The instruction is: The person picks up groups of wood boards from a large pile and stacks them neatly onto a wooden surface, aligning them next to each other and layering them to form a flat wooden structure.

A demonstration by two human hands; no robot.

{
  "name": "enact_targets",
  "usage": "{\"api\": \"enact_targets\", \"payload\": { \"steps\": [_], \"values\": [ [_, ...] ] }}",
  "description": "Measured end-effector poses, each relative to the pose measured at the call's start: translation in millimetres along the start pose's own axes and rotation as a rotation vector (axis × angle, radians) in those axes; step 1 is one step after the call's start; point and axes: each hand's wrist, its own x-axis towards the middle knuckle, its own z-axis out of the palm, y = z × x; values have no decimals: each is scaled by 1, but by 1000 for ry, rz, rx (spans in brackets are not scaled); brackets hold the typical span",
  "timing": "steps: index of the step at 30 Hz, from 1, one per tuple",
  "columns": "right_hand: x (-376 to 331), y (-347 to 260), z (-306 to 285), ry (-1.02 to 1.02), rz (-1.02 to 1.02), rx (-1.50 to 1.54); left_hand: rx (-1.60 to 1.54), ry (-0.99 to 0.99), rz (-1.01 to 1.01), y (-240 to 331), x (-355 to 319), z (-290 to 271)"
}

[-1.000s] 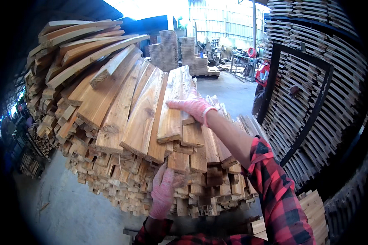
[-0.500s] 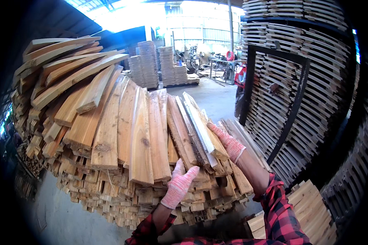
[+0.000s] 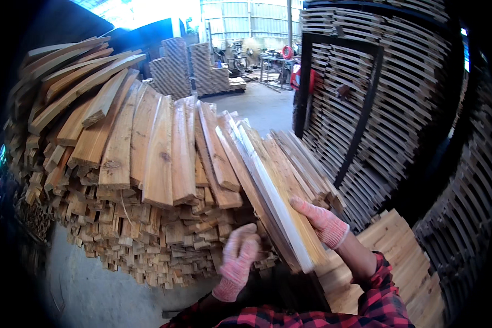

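My right hand (image 3: 323, 223), in a pink-and-white knit glove, grips the right edge of a wooden board (image 3: 290, 210) near its close end. Pressed along that board's left side is a pale-edged board (image 3: 270, 202), with a darker narrow board (image 3: 257, 210) beside it; the near ends jut out past the pile toward me. My left hand (image 3: 239, 259), gloved alike, hovers just left of these ends, its fingers loosely bent, slightly blurred and holding nothing. Boards fanned out side by side (image 3: 158, 158) top the large pile to the left.
Below the top boards, the pile shows many stacked board ends (image 3: 142, 240). Flat light-wood panels (image 3: 391, 251) lie at my right. A tall slatted wood stack (image 3: 399, 109) with a dark frame (image 3: 373, 82) rises behind them. Farther off stand more stacks (image 3: 176, 65) on the concrete floor (image 3: 262, 104).
The boards at my right hand have slid nearer, their ends now over the pile's front edge. My left hand has come off the boards and moved lower. The view has shifted right.
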Motion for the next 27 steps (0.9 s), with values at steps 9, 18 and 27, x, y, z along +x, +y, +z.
{"api": "enact_targets", "payload": {
  "steps": [9, 18, 27],
  "values": [
    [-194, 19, -52, 94, -92, -726, -746, -182, -394, -26, 44, 148],
    [-320, 13, -38, 1066, -654, -958, -687, -992, -474, 7, 0, 348],
    [-393, 122, -113, 1574, -366, -777, -489, -1445, -278, -86, -51, 436]
  ]
}}
